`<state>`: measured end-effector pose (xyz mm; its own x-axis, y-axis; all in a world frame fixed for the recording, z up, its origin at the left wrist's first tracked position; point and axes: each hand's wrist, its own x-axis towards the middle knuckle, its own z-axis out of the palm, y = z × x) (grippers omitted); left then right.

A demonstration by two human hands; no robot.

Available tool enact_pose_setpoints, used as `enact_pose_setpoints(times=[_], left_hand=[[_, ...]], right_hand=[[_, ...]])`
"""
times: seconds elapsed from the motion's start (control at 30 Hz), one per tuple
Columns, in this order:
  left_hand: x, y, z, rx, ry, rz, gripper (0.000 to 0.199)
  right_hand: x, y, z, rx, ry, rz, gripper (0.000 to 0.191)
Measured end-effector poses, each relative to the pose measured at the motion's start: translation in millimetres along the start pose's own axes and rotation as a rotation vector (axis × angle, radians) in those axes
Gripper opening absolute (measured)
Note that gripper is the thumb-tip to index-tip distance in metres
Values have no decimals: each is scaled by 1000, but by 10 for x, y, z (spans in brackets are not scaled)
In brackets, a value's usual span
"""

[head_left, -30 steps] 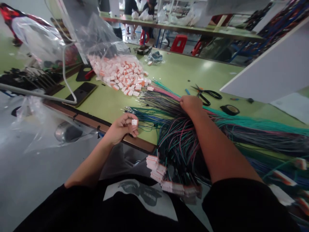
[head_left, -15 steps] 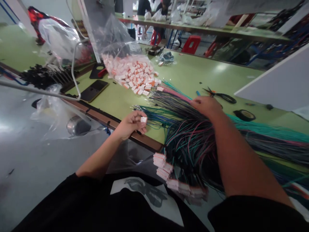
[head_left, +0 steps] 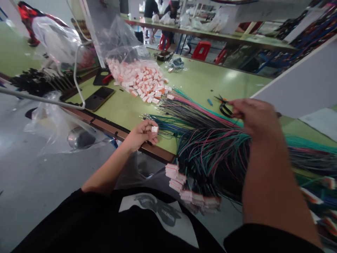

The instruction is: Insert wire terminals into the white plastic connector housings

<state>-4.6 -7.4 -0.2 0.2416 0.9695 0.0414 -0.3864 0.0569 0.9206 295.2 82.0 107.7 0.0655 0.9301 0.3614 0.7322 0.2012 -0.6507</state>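
Near the table's front edge, my left hand [head_left: 142, 136] is closed, pinching a small white connector housing [head_left: 154, 129] between thumb and fingers. My right hand [head_left: 254, 114] is raised over the right side of a spread of wires [head_left: 195, 116] in green, pink, black and blue. Its fingers are curled together and a little blurred; what they hold, if anything, is too small to make out. Just beyond its fingertips lie black-handled scissors [head_left: 225, 108], partly covered by the hand. Terminated wire ends [head_left: 147, 116] point toward the left hand. Finished white housings [head_left: 193, 196] on wires hang off the front edge.
A clear bag of white-and-orange housings [head_left: 147, 79] lies open at the back. Left of it are a phone [head_left: 100, 98] and a bent white metal rod [head_left: 76, 70]. A small blue piece [head_left: 210, 102] sits by the scissors. A white panel [head_left: 302, 77] stands at the right.
My right hand has moved right and up from the pink wires, toward the scissors. My left hand keeps the connector housing in nearly the same place. The view has shifted slightly.
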Motion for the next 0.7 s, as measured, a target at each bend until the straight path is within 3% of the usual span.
enact_pose_setpoints(times=[0.07, 0.13, 0.3, 0.47, 0.57, 0.7], left_hand=[[4, -2, -8, 4, -2, -2, 39], [9, -4, -17, 15, -2, 3, 38], [16, 0, -21, 26, -2, 5, 40], [8, 21, -5, 26, -19, 2, 39], [4, 36, 2, 39, -15, -12, 37], [7, 52, 8, 44, -18, -26, 37]], right_hand=[[-159, -205, 217, 2, -210, -59, 18], [-282, -415, 442, -4, -392, -206, 19], [-462, -725, 871, 49, -639, -459, 23], [-596, -720, 994, 152, -684, -459, 24], [-659, -679, 999, 173, -593, -414, 14], [-721, -661, 1034, 109, -482, -456, 11]])
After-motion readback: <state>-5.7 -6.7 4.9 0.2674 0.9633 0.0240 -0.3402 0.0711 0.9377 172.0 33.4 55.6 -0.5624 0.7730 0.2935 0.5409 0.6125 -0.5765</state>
